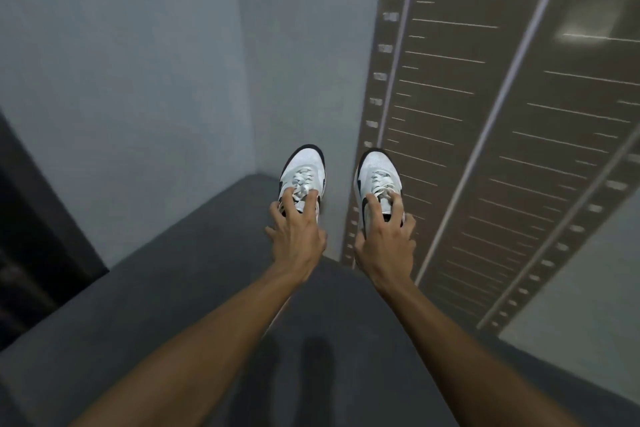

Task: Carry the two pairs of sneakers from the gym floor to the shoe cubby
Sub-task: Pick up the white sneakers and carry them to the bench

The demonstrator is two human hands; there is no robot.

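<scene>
I hold one pair of white sneakers with black trim out in front of me, toes pointing away. My left hand (298, 232) grips the left sneaker (304, 170) at its collar, fingers over the laces. My right hand (386, 239) grips the right sneaker (377, 173) the same way. Both shoes hang in the air above the dark grey floor (166, 288). No second pair and no shoe cubby are in view.
A pale grey wall corner (242, 80) stands straight ahead. To the right rises a brown panel (485, 114) with white horizontal lines and metal rails. A dark opening (31, 236) sits at the left edge. My shadow falls on the floor below my arms.
</scene>
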